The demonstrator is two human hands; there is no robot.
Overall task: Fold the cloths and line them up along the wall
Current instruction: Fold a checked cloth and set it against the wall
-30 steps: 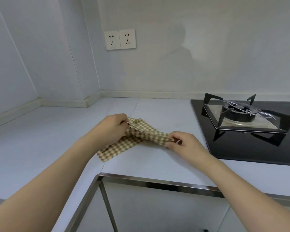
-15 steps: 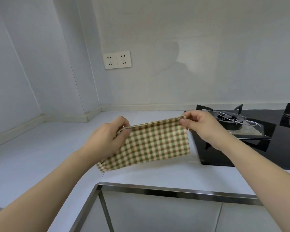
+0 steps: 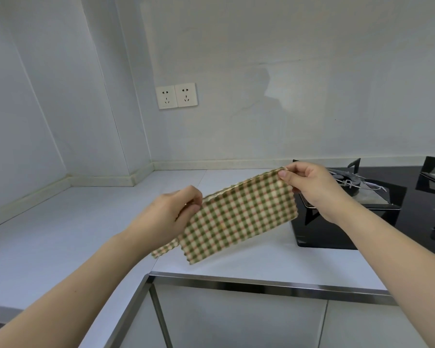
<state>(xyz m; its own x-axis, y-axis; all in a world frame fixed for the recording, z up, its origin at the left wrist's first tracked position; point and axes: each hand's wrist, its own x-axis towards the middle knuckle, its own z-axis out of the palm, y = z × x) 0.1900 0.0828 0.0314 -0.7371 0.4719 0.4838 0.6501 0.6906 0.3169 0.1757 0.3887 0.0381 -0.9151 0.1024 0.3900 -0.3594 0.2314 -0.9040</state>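
A green and cream checked cloth (image 3: 239, 217) hangs doubled over in the air above the white counter (image 3: 60, 234). My left hand (image 3: 171, 217) pinches its upper left corner. My right hand (image 3: 309, 187) pinches the upper right corner, held higher, so the top edge slopes up to the right. A second layer of the cloth peeks out at the lower left below my left hand. The lower edge hangs free just above the counter.
A black gas hob (image 3: 387, 209) with metal pan supports lies on the counter at the right, right behind my right hand. Two wall sockets (image 3: 176, 96) sit on the back wall. The counter's metal front edge (image 3: 261, 285) runs below the cloth.
The cloth lay crumpled on the counter one second ago; both hands have lifted it and stretched it out flat. My right hand has risen further and moved to the right.
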